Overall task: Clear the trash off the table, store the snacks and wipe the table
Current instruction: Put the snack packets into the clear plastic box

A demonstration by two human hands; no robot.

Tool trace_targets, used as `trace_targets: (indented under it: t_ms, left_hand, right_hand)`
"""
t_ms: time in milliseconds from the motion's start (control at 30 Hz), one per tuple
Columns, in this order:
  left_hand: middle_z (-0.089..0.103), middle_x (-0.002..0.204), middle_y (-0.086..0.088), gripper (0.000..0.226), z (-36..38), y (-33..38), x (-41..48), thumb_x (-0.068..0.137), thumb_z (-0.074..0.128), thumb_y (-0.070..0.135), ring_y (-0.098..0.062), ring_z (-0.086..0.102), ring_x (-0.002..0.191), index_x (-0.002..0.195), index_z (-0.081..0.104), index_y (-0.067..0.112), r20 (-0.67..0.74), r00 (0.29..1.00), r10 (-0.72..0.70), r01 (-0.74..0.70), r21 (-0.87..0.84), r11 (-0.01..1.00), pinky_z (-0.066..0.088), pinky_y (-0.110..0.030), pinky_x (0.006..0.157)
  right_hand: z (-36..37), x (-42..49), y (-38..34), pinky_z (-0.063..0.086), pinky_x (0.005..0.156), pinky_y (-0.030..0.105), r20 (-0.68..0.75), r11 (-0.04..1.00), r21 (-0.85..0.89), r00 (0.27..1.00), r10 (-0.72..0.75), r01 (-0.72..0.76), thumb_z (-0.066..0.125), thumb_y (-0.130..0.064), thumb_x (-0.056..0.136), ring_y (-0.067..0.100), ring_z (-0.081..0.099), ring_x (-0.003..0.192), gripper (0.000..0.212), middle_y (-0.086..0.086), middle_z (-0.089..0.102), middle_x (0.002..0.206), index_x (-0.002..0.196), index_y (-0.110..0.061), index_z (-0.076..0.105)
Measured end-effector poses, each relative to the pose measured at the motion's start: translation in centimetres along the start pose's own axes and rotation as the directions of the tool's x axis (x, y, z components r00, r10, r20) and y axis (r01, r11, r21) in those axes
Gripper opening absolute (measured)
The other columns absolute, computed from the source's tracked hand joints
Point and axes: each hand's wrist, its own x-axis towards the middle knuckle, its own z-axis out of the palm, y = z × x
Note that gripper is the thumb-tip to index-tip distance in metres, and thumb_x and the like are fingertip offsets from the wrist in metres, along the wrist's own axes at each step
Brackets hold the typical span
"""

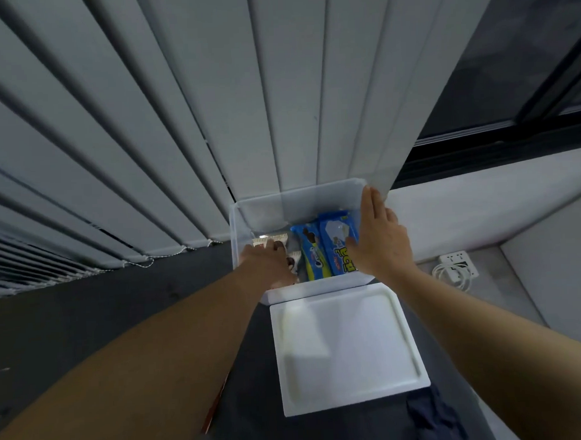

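A clear plastic storage box (249, 208) stands on the dark table (88, 312) by the blinds. Inside lie two blue biscuit packs (313, 255) and white-and-brown snack packets (275, 239). My left hand (267, 265) reaches down into the box's left side, fingers on the white-and-brown packets. My right hand (377, 236) lies flat on the box's right wall, its fingers spread and its thumb touching the right blue pack. The box's white lid (349, 346) lies flat on the table just in front of it.
Vertical blinds (180, 108) hang right behind the box. A dark blue cloth (434, 415) lies at the table's near right edge. A white power strip with a coiled cable (455, 268) sits on the floor to the right. A red-edged thing (216, 410) peeks out under my left forearm.
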Motion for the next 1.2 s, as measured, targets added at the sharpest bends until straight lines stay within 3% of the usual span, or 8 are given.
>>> trace_targets:
  t_ms: [100,267,567,667,767,1033,1200]
  left_hand:
    - [0.010,0.167,-0.005,0.089,0.5,0.0,0.6,0.096,0.045,0.057,-0.029,0.025,0.149,0.160,0.001,0.015,0.063,0.998,0.015,-0.015,0.013,1.000,0.019,-0.047,0.118]
    - [-0.005,0.169,-0.003,0.082,1.1,0.2,1.1,0.100,0.038,0.053,-0.025,0.010,0.154,0.159,-0.006,0.016,0.081,0.997,-0.016,0.009,0.081,0.997,0.008,-0.051,0.122]
    - [-0.003,0.168,-0.005,0.076,1.6,0.2,1.3,0.103,0.027,0.054,-0.027,0.008,0.154,0.160,-0.006,0.016,0.012,1.000,-0.007,0.006,0.046,0.999,0.008,-0.050,0.122]
    - [0.004,0.168,-0.008,0.092,1.4,0.2,1.1,0.096,0.042,0.063,-0.031,0.016,0.152,0.160,-0.003,0.015,-0.050,0.999,0.001,-0.001,0.005,1.000,0.016,-0.049,0.120]
    - [-0.006,0.168,-0.007,0.107,0.9,0.2,0.6,0.088,0.050,0.072,-0.037,0.005,0.153,0.160,-0.007,0.017,-0.103,0.995,-0.009,0.001,-0.080,0.997,0.007,-0.050,0.123]
    - [-0.010,0.168,-0.008,0.085,-0.4,-0.7,-2.1,0.100,0.030,0.063,-0.035,-0.011,0.153,0.160,-0.007,0.016,-0.346,0.938,-0.016,-0.021,-0.103,0.994,-0.003,-0.048,0.125]
    - [-0.013,0.167,-0.008,0.078,-0.2,-2.6,-4.5,0.103,0.026,0.056,-0.028,-0.013,0.154,0.159,-0.010,0.014,-0.472,0.880,-0.049,-0.057,-0.207,0.977,-0.003,-0.044,0.125]
  right_hand:
    - [0.1,0.0,0.1,0.047,0.100,0.050,-0.003,1.000,0.000,1.000,-0.004,0.004,0.071,-0.041,0.084,0.035,0.040,0.134,0.107,0.004,0.007,0.164,0.154,-0.019,-0.006]
    - [0.2,0.1,-0.1,0.047,0.102,0.049,-0.004,1.000,-0.005,1.000,-0.004,0.004,0.070,-0.041,0.085,0.034,0.039,0.136,0.107,0.003,0.004,0.165,0.155,-0.020,-0.008]
    - [0.3,0.2,0.0,0.048,0.100,0.048,0.000,1.000,-0.017,1.000,0.006,-0.006,0.070,-0.043,0.085,0.035,0.040,0.135,0.108,0.002,0.002,0.165,0.155,-0.021,-0.009]
    - [0.2,0.1,-0.1,0.047,0.101,0.048,0.000,1.000,-0.009,1.000,0.003,-0.003,0.070,-0.042,0.085,0.035,0.040,0.135,0.107,0.002,0.002,0.165,0.155,-0.021,-0.009]
    - [0.0,0.0,-0.1,0.047,0.102,0.048,0.007,1.000,-0.005,1.000,0.004,-0.004,0.070,-0.042,0.086,0.034,0.039,0.136,0.107,0.003,0.002,0.165,0.155,-0.022,-0.009]
    - [-0.4,0.0,-0.2,0.049,0.098,0.055,0.038,0.999,-0.034,0.999,0.006,-0.005,0.069,-0.045,0.085,0.035,0.037,0.135,0.106,0.004,0.006,0.164,0.154,-0.020,-0.008]
    - [-1.4,0.3,-0.3,0.036,0.110,0.058,0.147,0.996,-0.083,0.989,0.033,-0.021,0.062,-0.057,0.086,0.039,0.014,0.147,0.111,0.001,-0.012,0.165,0.153,-0.019,-0.018]
